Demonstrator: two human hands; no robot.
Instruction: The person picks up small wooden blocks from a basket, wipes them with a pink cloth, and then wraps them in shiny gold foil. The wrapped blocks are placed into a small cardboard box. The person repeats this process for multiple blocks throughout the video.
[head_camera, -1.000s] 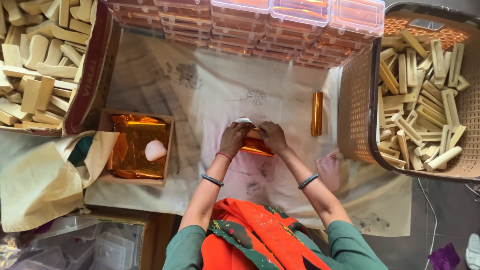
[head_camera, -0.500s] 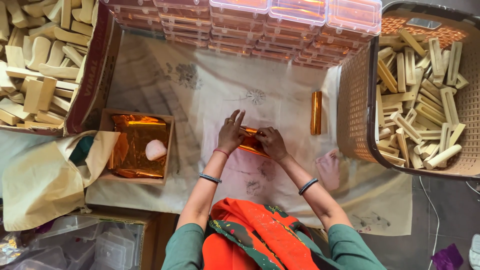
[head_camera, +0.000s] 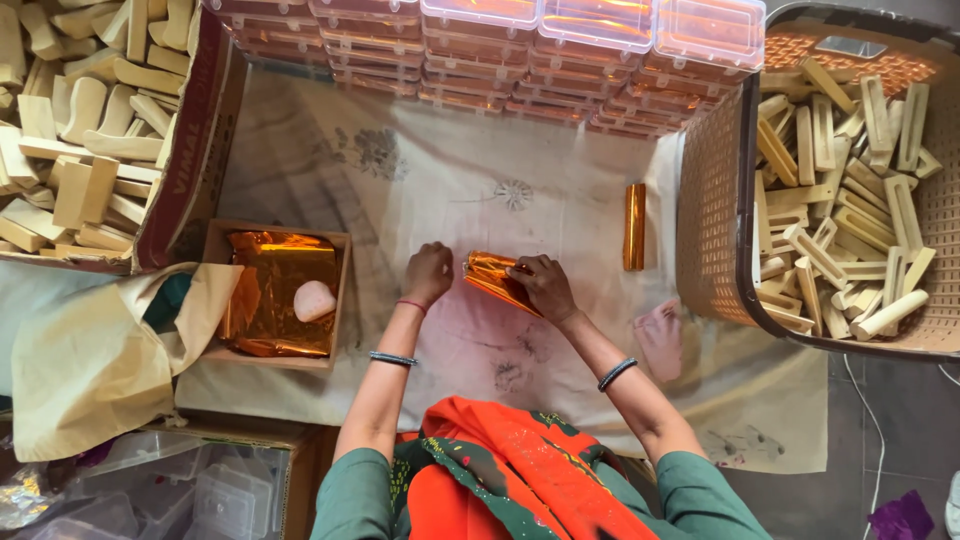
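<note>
Since half a second ago the left hand (head_camera: 429, 273) has drawn off the orange foil-wrapped piece (head_camera: 492, 277) and now rests curled into a loose fist on the white cloth (head_camera: 420, 180), holding nothing that shows. The right hand (head_camera: 543, 285) alone presses the piece down, fingers closed over its right end. A wrapped roll (head_camera: 634, 227) lies beyond, beside the basket (head_camera: 715, 200) of wooden blocks (head_camera: 840, 200); a tray of foil sheets (head_camera: 272, 290) sits left.
</note>
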